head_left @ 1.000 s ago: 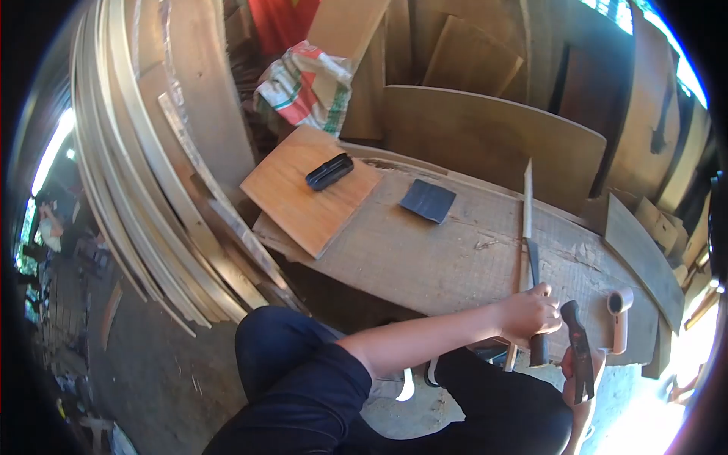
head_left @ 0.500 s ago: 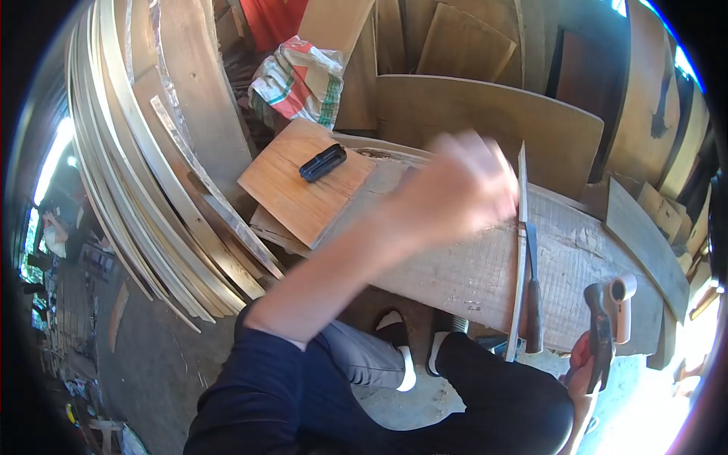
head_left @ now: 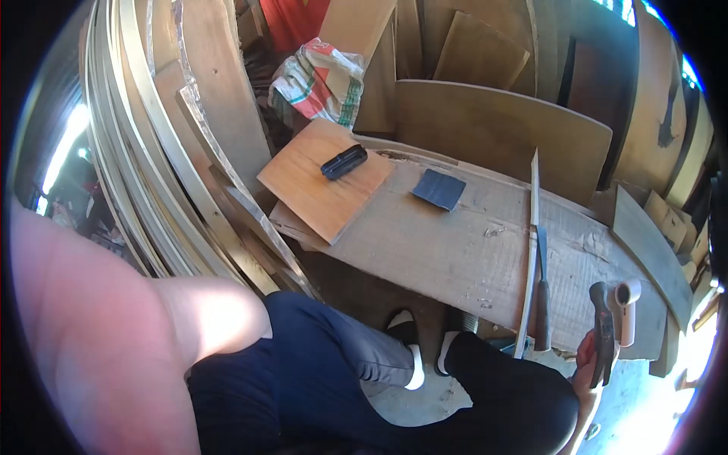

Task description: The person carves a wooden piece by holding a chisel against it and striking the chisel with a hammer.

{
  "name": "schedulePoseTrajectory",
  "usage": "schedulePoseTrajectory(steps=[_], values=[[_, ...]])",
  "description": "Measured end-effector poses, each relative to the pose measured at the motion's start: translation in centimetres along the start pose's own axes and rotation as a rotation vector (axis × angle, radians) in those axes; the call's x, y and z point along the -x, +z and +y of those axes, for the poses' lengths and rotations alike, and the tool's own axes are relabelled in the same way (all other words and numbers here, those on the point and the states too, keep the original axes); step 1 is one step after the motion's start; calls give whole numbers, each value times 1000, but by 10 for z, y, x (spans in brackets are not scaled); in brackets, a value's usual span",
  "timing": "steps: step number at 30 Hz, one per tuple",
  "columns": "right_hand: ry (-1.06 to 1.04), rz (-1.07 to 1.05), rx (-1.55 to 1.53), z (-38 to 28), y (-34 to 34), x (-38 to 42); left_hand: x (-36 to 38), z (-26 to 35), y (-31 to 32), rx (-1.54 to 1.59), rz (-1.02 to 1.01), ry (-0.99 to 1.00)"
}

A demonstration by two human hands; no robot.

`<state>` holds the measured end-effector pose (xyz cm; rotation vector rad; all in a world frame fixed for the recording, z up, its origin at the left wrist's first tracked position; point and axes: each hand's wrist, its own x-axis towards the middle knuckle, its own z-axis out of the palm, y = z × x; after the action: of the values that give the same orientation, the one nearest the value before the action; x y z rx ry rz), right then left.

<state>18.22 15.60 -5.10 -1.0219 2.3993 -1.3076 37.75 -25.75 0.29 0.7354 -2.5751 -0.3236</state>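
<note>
My left hand (head_left: 91,326) is very close to the camera at the left edge, large and blurred; its fingers are out of sight. At the lower right, my right hand (head_left: 585,362) is closed around a hammer (head_left: 603,330) with a dark metal head. Beside the head stands a pale tube (head_left: 628,311) with a round open end. A chisel (head_left: 542,311) with a dark handle lies on the wooden bench (head_left: 425,250), alongside a long thin strip (head_left: 532,250). Farther left rests a dark square of sandpaper (head_left: 439,189).
A square wooden board (head_left: 303,182) overhangs the bench's left end, with a black oblong object (head_left: 344,162) on it. Curved wood strips (head_left: 144,152) lean at the left. Wooden panels (head_left: 500,114) line the back, near a crumpled striped bag (head_left: 322,83).
My left hand has swung from above the bench to the left, close to the camera. The sandpaper now shows where my arm was. My right hand still holds the hammer.
</note>
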Motion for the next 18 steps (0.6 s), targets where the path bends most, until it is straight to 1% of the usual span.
schedulePoseTrajectory(steps=[4,8,11,18], values=[[0,-97,-74,-5,33,-11,20,-14,36,-20,-81,-67],[10,-177,-129,-9,63,-23,28,-22,57,-31,-120,-88],[8,-175,-124,-2,80,-36,30,-24,72,-38,-141,-95],[48,-121,-80,3,78,-55,45,-34,103,-29,-190,-109]])
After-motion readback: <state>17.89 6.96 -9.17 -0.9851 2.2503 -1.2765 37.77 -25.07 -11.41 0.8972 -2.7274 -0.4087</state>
